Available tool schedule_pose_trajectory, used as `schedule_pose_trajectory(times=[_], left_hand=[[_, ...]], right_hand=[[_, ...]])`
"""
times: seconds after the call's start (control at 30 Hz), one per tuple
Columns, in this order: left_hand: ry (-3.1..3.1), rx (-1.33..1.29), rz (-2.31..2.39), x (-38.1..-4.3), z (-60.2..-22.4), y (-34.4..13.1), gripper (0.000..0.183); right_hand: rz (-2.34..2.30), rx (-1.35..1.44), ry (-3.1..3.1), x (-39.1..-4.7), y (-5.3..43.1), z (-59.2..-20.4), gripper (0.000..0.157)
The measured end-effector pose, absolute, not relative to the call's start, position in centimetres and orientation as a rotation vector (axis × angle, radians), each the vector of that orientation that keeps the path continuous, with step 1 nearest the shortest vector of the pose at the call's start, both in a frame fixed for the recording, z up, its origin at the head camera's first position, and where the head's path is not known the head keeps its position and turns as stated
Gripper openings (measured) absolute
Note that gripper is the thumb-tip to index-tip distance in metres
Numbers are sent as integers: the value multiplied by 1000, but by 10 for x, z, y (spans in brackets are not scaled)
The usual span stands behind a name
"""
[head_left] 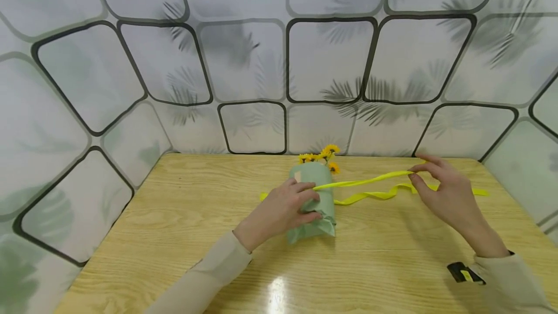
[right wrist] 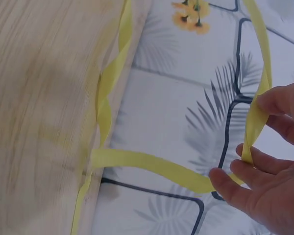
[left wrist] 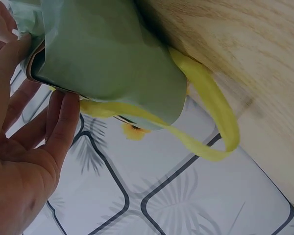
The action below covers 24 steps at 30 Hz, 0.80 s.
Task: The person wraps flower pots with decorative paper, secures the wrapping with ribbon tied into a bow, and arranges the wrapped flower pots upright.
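A small bouquet in pale green wrapping paper (head_left: 324, 207) lies on the table, its yellow-orange flowers (head_left: 330, 149) pointing toward the wall. My left hand (head_left: 281, 210) grips the bouquet from the left, thumb and fingers spread across the paper, fingertips at the yellow ribbon (head_left: 362, 182). In the left wrist view, the ribbon (left wrist: 213, 103) loops out past the wrapping. To the right, my right hand (head_left: 451, 197) pinches the ribbon between thumb and fingers, raised off the table and drawing that length nearly straight. The ribbon's other length runs under the bouquet, lying wavy to the right.
The wooden table (head_left: 196, 197) extends around the bouquet. Behind it and at both sides stands a patterned fabric wall (head_left: 253, 130). A black band (head_left: 465, 273) with a yellow mark sits by the right sleeve.
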<state>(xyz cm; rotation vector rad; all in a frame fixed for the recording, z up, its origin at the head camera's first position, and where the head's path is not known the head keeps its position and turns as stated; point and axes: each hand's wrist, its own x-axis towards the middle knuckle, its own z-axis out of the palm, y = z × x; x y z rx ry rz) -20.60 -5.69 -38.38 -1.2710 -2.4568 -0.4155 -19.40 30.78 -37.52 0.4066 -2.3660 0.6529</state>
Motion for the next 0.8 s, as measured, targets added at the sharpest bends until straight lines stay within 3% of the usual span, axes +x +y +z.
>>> schedule_pose_trajectory(times=[0.23,0.47,0.8], left_hand=[[-2447,-1285,-434,-208,-385,-58,32],[-2441,-1294,-438,-208,-385,-59,31],[-2448,-1277,-435,-208,-385,-59,32]], right_hand=[[604,272,-2491,-188,331,-378,7],[595,64,-2685,-184,352,-382,25],[505,-130,-2747,-180,375,-384,33]])
